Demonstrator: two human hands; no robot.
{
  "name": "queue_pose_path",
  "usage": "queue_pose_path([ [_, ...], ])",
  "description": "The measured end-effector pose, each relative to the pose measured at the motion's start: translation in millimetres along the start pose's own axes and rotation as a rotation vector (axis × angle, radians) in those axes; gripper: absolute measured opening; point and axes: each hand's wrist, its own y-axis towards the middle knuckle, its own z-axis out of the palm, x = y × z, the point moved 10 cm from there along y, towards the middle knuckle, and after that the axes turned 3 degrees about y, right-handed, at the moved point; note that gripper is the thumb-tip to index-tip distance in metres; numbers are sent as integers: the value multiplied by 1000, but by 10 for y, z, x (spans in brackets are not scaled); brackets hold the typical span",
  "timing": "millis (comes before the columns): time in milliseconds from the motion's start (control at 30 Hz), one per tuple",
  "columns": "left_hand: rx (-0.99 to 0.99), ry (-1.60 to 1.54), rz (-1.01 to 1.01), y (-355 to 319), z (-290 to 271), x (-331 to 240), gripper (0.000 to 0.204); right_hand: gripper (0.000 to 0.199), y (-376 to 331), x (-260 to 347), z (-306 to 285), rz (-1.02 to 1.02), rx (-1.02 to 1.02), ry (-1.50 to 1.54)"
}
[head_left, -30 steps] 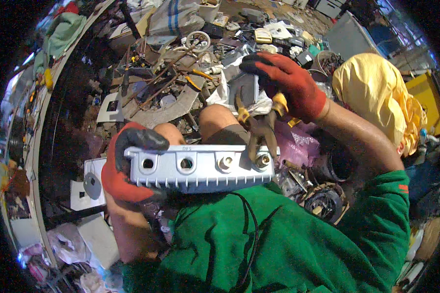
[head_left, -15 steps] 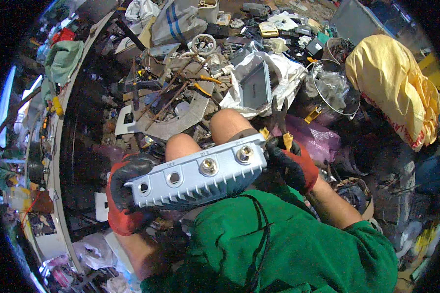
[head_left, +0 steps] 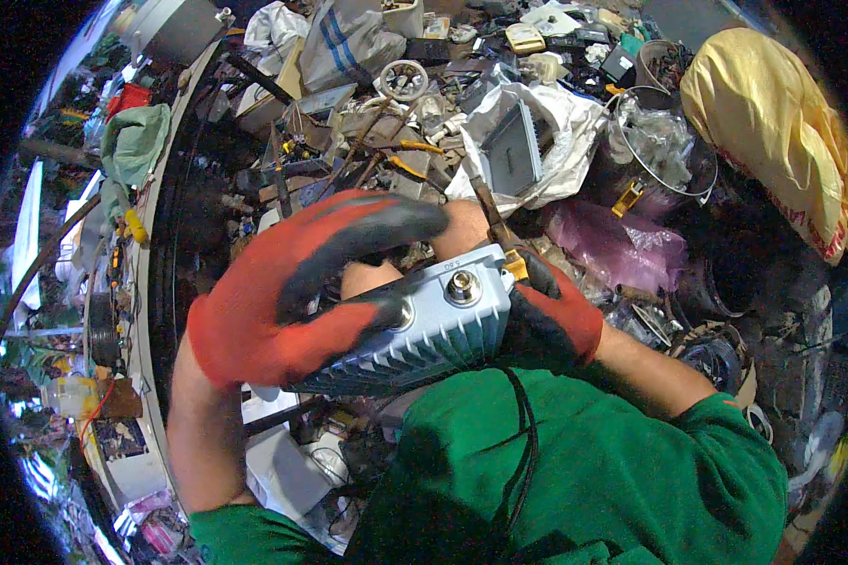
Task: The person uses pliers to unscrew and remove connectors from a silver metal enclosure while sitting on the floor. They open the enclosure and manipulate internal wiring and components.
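Observation:
A light grey finned metal box (head_left: 424, 353) lies tilted across my lap, its row of round connector ports facing up. One silvery threaded connector (head_left: 463, 288) stands out near its right end. My left hand (head_left: 245, 306), in a red and black glove, arches over the box's left part with fingers and thumb wide apart. Its thumb lies over a second connector, mostly hiding it. At the right end my gloved right hand (head_left: 561, 315) is closed around yellow-handled pliers (head_left: 515, 265). Their dark jaws point away from me, past the box's edge.
Scrap parts lie in front of my knees. Beyond them a white sack (head_left: 575, 122) holds a grey metal cover (head_left: 511, 155). At the right are a wire-handled bucket (head_left: 664, 151), a yellow sack (head_left: 763, 132) and pink plastic wrap (head_left: 622, 250). A long beam (head_left: 149, 282) runs along the left.
My left hand has let go of the box's left end and moved up over it, fingers spreading. The pliers in my right hand have swung left, alongside the box's corner.

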Motion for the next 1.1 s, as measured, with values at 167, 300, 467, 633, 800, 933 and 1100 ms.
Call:
queue_pose_path([
  [167, 356, -138, 132, 295, 414, 69, 46, 37, 18, 138, 52, -174, -31, -144],
  [300, 355, -248, 135, 370, 493, 164, 39, 40, 5, 58, 39, -80, 3, 14],
  [467, 254, -236, 97, 393, 405, 214, 35, 46, 40, 58, -101, -114, -55, -143],
  [633, 241, -107, 94, 384, 367, 201, 32, 51, 53, 48, -147, -143, -113, -172],
  [800, 259, 16, 121, 334, 342, 152, 30, 55, 21, 21, -40, 0, -99, -110],
  [933, 217, 380, 224, 364, 366, -123, 24, 57, 35, 95, -35, -1, -98, -282],
  [1100, 220, 302, -3, 327, 321, 30, 22, 51, 11, 191, 112, -123, -65, -213],
])
